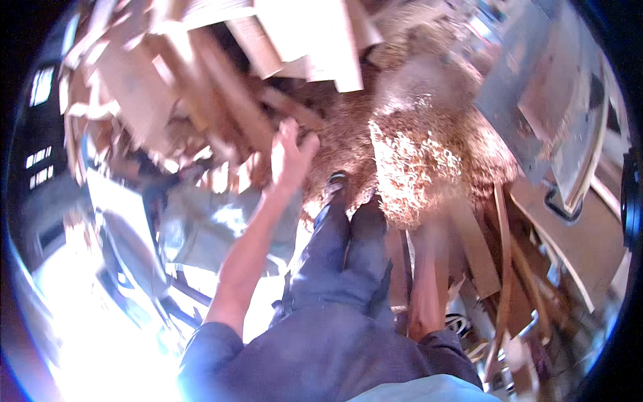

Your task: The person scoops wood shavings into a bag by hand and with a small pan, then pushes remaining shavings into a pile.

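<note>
- Head view, looking steeply down; picture blurred throughout, strong glare at lower left.
- Left hand (289, 155): arm stretched forward and up from lower centre, fingers loosely spread, thumb out to the right. Nothing is pinched or clasped in it.
- The fingertips of that hand reach the edge of a jumbled pile of pale brown wooden offcuts and boards (201, 80) that fills the upper left. Whether they actually touch a piece cannot be told through the blur.
- Nearest piece: a short, light-coloured strip of scrap wood (284, 104) lying slantwise just above the fingers.
- Right hand: only the bare forearm (429, 281) shows, reaching forward on the right, heavily smeared. The hand itself dissolves into the blur near the shavings; its state cannot be told.
- Mound of reddish-brown wood shavings and sawdust (415, 147) covers the centre and centre right, a sunlit patch on it glaring white-yellow. It lies just right of the left hand.
- Person's legs in dark blue trousers (341, 268) run up the middle, dark shoe (337, 179) at the foot of the shavings.
- Right side: flat grey sheet-metal panel (529, 87) above, long thin brown wooden slats (502, 254) standing at a slant below it.
- Lower left: greyish crumpled sheeting (201, 221) on the ground, partly washed out.
</note>
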`<state>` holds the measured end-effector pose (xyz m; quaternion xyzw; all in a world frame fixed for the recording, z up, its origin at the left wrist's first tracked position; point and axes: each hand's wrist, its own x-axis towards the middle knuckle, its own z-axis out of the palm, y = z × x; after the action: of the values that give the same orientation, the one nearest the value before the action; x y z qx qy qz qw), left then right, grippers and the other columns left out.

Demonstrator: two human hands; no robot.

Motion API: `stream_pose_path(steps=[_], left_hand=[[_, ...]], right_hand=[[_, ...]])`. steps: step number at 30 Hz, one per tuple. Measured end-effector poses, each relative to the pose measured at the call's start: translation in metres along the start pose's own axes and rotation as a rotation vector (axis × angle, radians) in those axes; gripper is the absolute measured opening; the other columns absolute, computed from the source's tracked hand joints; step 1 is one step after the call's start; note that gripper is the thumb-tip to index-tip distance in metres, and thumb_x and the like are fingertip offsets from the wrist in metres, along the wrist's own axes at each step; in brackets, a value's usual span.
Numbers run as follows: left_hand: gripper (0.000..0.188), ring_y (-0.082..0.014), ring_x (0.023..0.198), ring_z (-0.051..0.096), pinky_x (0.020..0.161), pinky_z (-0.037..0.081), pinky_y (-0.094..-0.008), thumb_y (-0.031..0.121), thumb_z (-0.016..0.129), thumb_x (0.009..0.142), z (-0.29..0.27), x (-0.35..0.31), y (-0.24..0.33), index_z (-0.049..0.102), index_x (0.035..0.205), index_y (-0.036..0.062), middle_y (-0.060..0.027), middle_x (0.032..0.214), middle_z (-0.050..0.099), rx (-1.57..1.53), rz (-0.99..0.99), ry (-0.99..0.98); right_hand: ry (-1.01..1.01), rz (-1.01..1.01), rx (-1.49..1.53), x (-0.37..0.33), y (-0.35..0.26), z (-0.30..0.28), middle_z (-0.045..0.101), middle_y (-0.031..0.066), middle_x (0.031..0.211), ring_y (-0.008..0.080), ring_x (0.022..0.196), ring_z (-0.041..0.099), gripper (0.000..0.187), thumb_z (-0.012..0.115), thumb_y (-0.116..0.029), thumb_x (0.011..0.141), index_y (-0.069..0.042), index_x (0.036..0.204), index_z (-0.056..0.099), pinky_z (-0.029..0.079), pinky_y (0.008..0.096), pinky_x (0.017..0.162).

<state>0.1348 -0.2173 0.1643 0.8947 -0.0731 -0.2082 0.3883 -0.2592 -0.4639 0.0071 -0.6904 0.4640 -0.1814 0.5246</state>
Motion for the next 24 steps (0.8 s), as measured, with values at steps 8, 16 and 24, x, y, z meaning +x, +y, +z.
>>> stream_pose_path(steps=[8, 16, 24], left_hand=[[0.037, -0.0379, 0.118, 0.055, 0.1, 0.044, -0.0448, 0.015, 0.074, 0.078, -0.162, -0.345, -0.02, 0.062, 0.108, -0.0038, -0.019, 0.125, 0.059, 0.019, -0.19, 0.34], [0.044, -0.0392, 0.125, 0.046, 0.106, 0.039, -0.0476, 0.014, 0.074, 0.075, -0.202, -0.433, -0.052, 0.061, 0.114, -0.0018, -0.0197, 0.127, 0.056, 0.229, -0.475, 0.924], [0.027, -0.0359, 0.135, 0.037, 0.11, 0.035, -0.0456, 0.017, 0.063, 0.077, -0.233, -0.321, -0.096, 0.067, 0.101, 0.0062, -0.0145, 0.131, 0.053, 0.706, -0.005, 0.597]], right_hand=[[-0.493, -0.199, -0.038, -0.083, -0.199, -0.036, 0.06, 0.0099, 0.113, 0.0255, 0.097, 0.058, 0.037, 0.066, -0.017, 0.084, -0.005, 0.118, 0.058, 0.047, 0.0416, 0.088], [-1.007, 0.083, 0.179, -0.032, -0.342, -0.039, 0.055, 0.0107, 0.135, 0.0245, 0.117, 0.053, 0.048, 0.063, -0.024, 0.09, -0.005, 0.133, 0.052, 0.043, 0.0418, 0.1], [-1.019, 0.561, 0.591, -0.014, -0.372, -0.01, 0.068, 0.0117, 0.111, 0.0227, 0.097, 0.067, 0.042, 0.058, -0.009, 0.086, -0.002, 0.127, 0.058, 0.059, 0.042, 0.088]])
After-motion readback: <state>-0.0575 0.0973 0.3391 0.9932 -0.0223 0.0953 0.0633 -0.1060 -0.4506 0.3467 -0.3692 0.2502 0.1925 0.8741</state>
